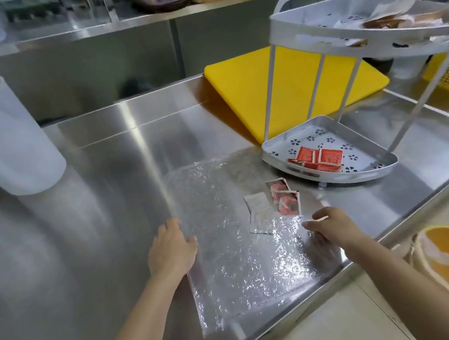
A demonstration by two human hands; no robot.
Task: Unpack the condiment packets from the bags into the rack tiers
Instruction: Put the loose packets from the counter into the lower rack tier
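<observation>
While the clear bag [238,244] lies flat on the steel table [83,251], three packets rest on top of it: two red ones [285,197] overlapping, one silvery-white one [259,212] just beside them. More red packets [317,159] already sit in the lower rack tier [329,150]; the upper tier [370,23] holds pale packets, blurred. Left hand [171,248] presses the bag's left edge, palm down, fingers loose, grasping nothing. Right hand [330,226] rests at the bag's right edge with something thin and pale pinched at its fingertips; what it is cannot be read.

Judgement: bag looks emptied, step in hand is gathering the loose packets. Next move calls for picking the three up and sorting reds into the lower tier. A yellow board [292,85] lies behind the rack.
</observation>
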